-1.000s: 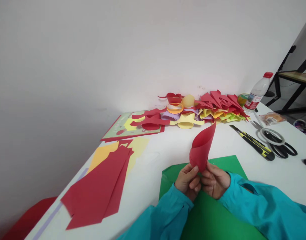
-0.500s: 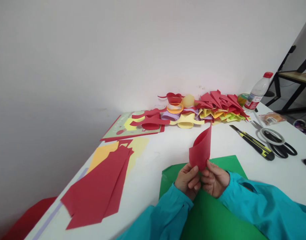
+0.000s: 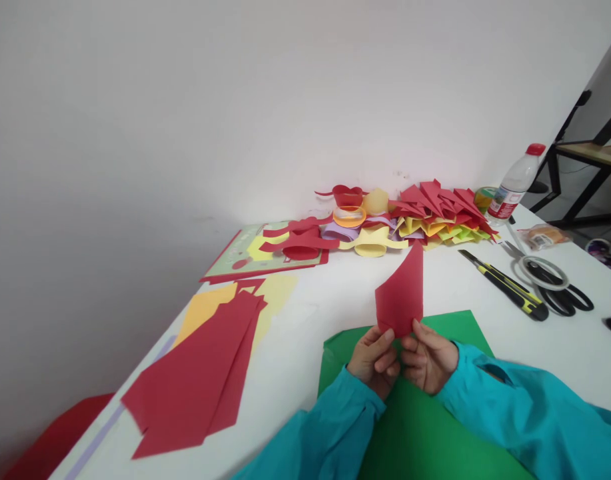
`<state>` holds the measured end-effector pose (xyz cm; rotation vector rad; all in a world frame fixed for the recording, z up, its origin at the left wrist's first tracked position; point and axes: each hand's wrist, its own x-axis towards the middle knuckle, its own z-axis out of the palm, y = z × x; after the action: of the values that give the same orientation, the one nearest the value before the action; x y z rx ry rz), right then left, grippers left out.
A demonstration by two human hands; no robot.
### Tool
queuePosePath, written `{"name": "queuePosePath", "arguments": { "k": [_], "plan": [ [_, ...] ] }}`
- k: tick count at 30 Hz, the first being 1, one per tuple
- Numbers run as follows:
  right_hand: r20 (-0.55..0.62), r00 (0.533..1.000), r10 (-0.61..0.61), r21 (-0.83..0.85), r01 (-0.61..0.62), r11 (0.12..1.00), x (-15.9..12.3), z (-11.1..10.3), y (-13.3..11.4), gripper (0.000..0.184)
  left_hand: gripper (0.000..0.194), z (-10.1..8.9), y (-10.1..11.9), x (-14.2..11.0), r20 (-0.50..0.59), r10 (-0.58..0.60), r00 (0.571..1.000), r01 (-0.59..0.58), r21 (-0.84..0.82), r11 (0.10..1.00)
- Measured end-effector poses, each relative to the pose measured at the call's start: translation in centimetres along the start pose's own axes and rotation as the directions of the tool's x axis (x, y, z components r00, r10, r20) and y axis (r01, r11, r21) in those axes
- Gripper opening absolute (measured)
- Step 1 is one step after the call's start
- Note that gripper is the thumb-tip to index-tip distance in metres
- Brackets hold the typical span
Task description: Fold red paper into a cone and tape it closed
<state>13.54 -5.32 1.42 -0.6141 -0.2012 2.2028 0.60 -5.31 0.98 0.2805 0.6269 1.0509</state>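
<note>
Pinched by its lower edge, a red piece of paper (image 3: 400, 300) stands up between my hands, its top slanting to a point at the right. My left hand (image 3: 376, 357) grips the lower left corner, thumb in front. At the lower right corner, my right hand (image 3: 429, 357) holds it between thumb and fingers. The fingers behind the paper are partly hidden. Beneath both hands lies a green sheet (image 3: 420, 427), partly covered by my sleeves.
Red paper cutouts (image 3: 195, 380) lie to the left. Curled paper shapes (image 3: 305, 243) and folded red papers (image 3: 435, 203) line the wall. On the right are a utility knife (image 3: 505, 285), scissors (image 3: 560, 293), a tape roll (image 3: 544, 273) and a bottle (image 3: 516, 185).
The red paper was curled with an open hollow at its top; it now looks flatter and shows a broad face. Both hands have stayed nearly where they were.
</note>
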Motion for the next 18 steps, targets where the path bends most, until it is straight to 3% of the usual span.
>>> {"name": "queuePosePath", "arguments": {
  "k": [6,14,18],
  "plan": [
    [-0.031,0.998,-0.058,-0.037,0.057,0.998,0.14,-0.06,0.38,0.040,0.036,0.33,-0.11,-0.04,0.006,0.017,1.000,-0.017,0.033,0.999],
    [-0.037,0.997,-0.070,-0.056,0.068,0.996,0.03,0.03,0.70,0.040,0.030,-0.53,-0.08,0.49,0.140,-0.007,0.990,-0.002,0.067,0.998],
    [-0.054,0.997,-0.056,-0.044,0.053,0.998,0.02,0.10,0.50,0.042,0.032,-0.24,-0.01,0.25,0.076,0.001,0.997,-0.004,0.042,0.999]
  ]
}}
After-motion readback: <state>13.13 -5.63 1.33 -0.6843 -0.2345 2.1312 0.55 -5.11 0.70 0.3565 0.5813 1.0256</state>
